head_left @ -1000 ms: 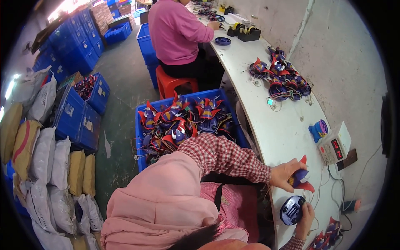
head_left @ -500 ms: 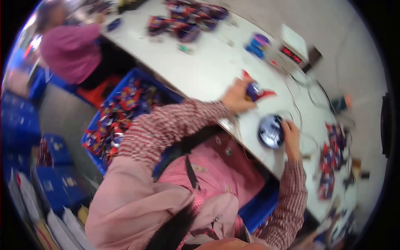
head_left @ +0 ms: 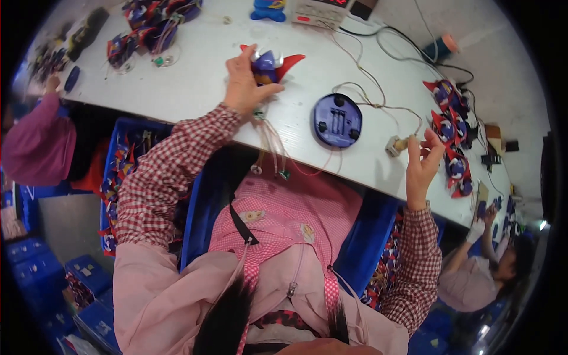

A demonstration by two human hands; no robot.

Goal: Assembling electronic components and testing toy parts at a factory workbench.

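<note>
My left hand (head_left: pixel 245 86) is wrapped around the side of a purple toy head (head_left: pixel 266 66) with red pointed wings and white bulging eyes, its thumb stretched along the near side. Loose thin wires (head_left: pixel 275 142) with small parts hang over the table edge below it. To the right a round dark purple toy base (head_left: pixel 337 121) lies on the table, its battery compartment facing up. My right hand (head_left: pixel 423 168) is raised beside a small tan-and-metal piece (head_left: pixel 396 145), thumb and fingers apart; the piece's contact with the thumb cannot be made out.
Similar toy heads lie in a row (head_left: pixel 452 136) at right and in a pile (head_left: pixel 157 23) at far left. A power supply (head_left: pixel 319 12) with cables stands at the back. Blue bins (head_left: pixel 201 219) flank my lap. Co-workers sit at left (head_left: pixel 44 148) and right (head_left: pixel 473 278).
My right hand has left the round base and moved right. The base now shows its battery side. My left hand remains at the toy head. The head view has turned and sharpened.
</note>
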